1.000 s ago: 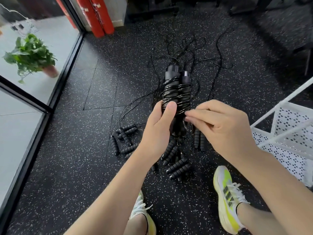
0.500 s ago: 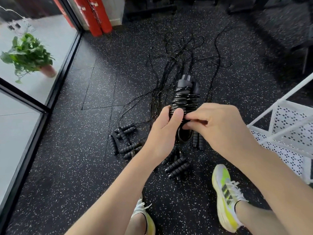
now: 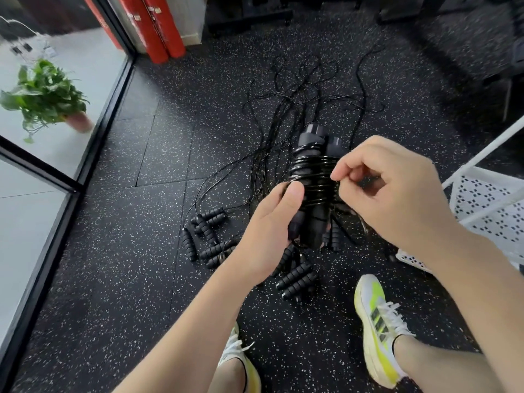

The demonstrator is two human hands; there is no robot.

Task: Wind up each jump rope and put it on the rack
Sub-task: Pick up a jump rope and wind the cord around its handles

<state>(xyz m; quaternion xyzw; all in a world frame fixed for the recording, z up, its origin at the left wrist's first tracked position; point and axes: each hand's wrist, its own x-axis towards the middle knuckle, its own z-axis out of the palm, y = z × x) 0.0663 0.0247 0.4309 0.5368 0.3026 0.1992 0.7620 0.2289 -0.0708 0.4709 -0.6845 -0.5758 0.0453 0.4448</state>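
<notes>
Nearest, two shoes [image 3: 377, 327] are seen planted on the speckled rubber floor [image 3: 119, 279]. Just beyond them, a scatter of black ribbed handles [image 3: 296, 279] lies on the floor, their cords running away to the far side; these ropes are judged not yet wound. Above them, the wound jump rope [image 3: 313, 180] is held upright at the centre of view: two handles side by side, cord coiled tightly round both. The left hand [image 3: 272, 231] is wrapped round the lower part of the bundle, thumb pressed against the coils. The right hand [image 3: 397, 191] is curled at the bundle's right side, thumb and forefinger pinched together at the coils; the cord end is presumably nipped there, though the strand itself cannot be made out. The step in hand is judged to be the finishing of one winding. The next move would call for the loose end to be tucked or locked under a turn, tension kept by the left hand, then the bundle carried right to the rack. The white perforated rack [image 3: 487, 211] stands at the right edge; only part of its shelf is visible, and nothing can be seen in it. Farther off, loose cords [image 3: 300, 95] lie tangled. At far left, a potted plant [image 3: 42, 97] is noted behind glass, and red cylinders [image 3: 153, 26].
</notes>
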